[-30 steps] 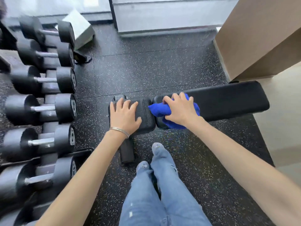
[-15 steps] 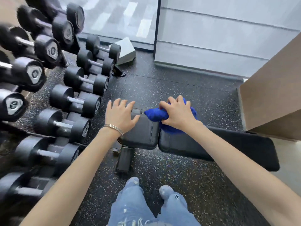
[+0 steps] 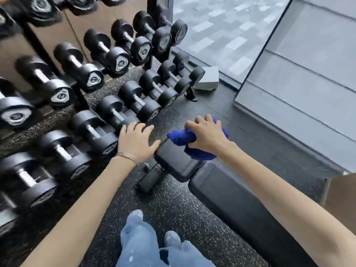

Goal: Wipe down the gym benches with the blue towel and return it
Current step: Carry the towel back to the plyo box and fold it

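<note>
A black padded gym bench runs from the centre toward the lower right, with its short seat pad at the near-left end. My right hand grips the bunched blue towel over the far edge of the seat pad. My left hand is spread with straight fingers, its thumb touching the seat pad's left corner. Whether the towel touches the pad I cannot tell.
A rack of black dumbbells fills the left side, close to my left hand. A grey block lies by the glass wall behind. Speckled black rubber floor surrounds the bench. My jeans-clad legs stand just before it.
The view swung up and left, bringing more of the dumbbell rack in. My right hand carried the towel from the long pad onto the seat pad. My left hand slid off toward its left corner.
</note>
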A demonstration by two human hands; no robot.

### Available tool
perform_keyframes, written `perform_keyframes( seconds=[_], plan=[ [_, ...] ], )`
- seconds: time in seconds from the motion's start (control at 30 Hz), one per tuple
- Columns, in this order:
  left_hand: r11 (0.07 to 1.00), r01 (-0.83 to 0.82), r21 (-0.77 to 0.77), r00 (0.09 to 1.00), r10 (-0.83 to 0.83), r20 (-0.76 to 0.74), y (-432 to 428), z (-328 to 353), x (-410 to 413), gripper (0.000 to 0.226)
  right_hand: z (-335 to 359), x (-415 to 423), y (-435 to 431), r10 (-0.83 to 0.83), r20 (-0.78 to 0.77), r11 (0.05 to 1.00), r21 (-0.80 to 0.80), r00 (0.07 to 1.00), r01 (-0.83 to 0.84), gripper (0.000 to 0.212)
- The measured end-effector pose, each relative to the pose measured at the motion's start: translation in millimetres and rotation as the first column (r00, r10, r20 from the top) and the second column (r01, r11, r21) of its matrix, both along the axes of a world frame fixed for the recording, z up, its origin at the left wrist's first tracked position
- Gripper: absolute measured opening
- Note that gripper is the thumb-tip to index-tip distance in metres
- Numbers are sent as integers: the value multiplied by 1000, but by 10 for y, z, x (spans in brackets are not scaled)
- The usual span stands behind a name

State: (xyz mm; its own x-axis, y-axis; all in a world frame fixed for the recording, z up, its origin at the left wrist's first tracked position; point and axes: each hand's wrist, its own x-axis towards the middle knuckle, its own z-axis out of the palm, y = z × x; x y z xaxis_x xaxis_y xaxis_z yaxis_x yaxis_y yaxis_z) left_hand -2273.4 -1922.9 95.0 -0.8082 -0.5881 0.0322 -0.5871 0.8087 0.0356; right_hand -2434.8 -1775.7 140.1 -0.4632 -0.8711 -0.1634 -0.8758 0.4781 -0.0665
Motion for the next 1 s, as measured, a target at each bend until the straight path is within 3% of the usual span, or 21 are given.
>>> perform_keyframes(
  seconds=[0.4, 0.7, 1.0],
  plan=[
    [915, -402, -20, 916, 402, -15, -91, 231, 1540, 58, 79, 1053, -878, 417, -24, 907, -50, 909, -418, 46],
    [751, -660, -5, 751, 660, -21, 135, 224, 3150, 59, 100, 2560, -1395, 679, -44, 732, -47, 733, -680, 47],
    [583, -812, -16, 583, 812, 0, 558, 220, 4866, 59, 111, 4349, -1476, 834, -62, 546, -42, 548, -837, 50]
  ],
)
